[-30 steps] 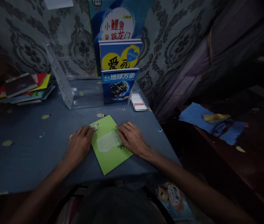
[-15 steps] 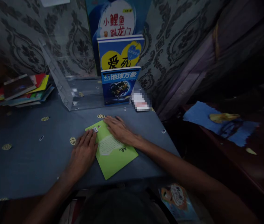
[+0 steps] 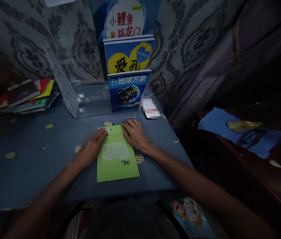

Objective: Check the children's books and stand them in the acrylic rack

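Note:
A thin green book [image 3: 118, 169] lies on the table with its printed back cover up and the lettering upside down to me. My left hand [image 3: 92, 145] rests on its upper left corner, fingers stretched out and partly over a small white label; the thumb is hidden. At the upper right edge, my right hand [image 3: 136, 135] touches the cover with loosely bent fingers, its wrist beyond the book's side. Both hands lie flat rather than wrapped round the book.
Behind the green book, a clear acrylic stand [image 3: 72, 99] holds a blue earth book [image 3: 127, 94], a yellow-and-blue book [image 3: 113, 53] and a tall book [image 3: 128, 20]. A book pile [image 3: 28, 96] lies left. A phone-like object [image 3: 151, 108], partly pixelated, sits right. Blue cloth [image 3: 220, 122] covers a side surface.
The green book has turned from a slant to nearly square with the table's front edge. My left hand has moved up and right along it; my right hand has shifted right to its edge.

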The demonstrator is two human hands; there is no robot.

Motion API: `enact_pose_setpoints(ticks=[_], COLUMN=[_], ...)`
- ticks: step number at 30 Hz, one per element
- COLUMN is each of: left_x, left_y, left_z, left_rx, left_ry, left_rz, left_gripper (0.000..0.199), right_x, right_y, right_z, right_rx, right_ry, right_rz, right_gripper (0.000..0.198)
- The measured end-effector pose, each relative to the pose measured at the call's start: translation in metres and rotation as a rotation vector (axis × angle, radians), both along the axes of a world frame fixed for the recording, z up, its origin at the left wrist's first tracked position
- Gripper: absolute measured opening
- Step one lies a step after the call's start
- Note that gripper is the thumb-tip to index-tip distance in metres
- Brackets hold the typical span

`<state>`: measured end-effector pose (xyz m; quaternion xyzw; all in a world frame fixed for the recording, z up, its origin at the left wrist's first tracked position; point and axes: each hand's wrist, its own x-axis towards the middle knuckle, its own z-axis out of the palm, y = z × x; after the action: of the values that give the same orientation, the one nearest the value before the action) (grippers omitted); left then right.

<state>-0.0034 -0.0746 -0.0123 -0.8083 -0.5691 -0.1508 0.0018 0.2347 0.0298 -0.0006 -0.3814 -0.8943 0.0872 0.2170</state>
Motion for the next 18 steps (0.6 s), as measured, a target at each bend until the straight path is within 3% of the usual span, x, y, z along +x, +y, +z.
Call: enact_pose_setpoints(ticks=[3,9,12,18], left_x=[0.001,0.003,0.003,0.005], left_y=[0.005,0.003,0.003,0.002], left_z=[0.003,0.009,0.009,0.009], left_rx=[0.07,0.168,0.199,0.202], left_ry=[-0.032,-0.094,-0.126,-0.144], left_rz=[0.033,0.071,0.062,0.073], left_gripper=[0.043,0.028,0.024,0.022], right_x=[-0.002,-0.023,-0.03,-0.019], right_y=[-0.002,-0.009,-0.01,-0.005], right_z=[0.004,0.002,-0.003,-0.002], right_rx=[0.025,-0.073,-0.117,-0.124], right_ry=[0.035,0.08,0.058,0.02], right_rz=[0.078,0.472,0.505,0.398], right_gripper=[0.032,0.043,0.043,0.043])
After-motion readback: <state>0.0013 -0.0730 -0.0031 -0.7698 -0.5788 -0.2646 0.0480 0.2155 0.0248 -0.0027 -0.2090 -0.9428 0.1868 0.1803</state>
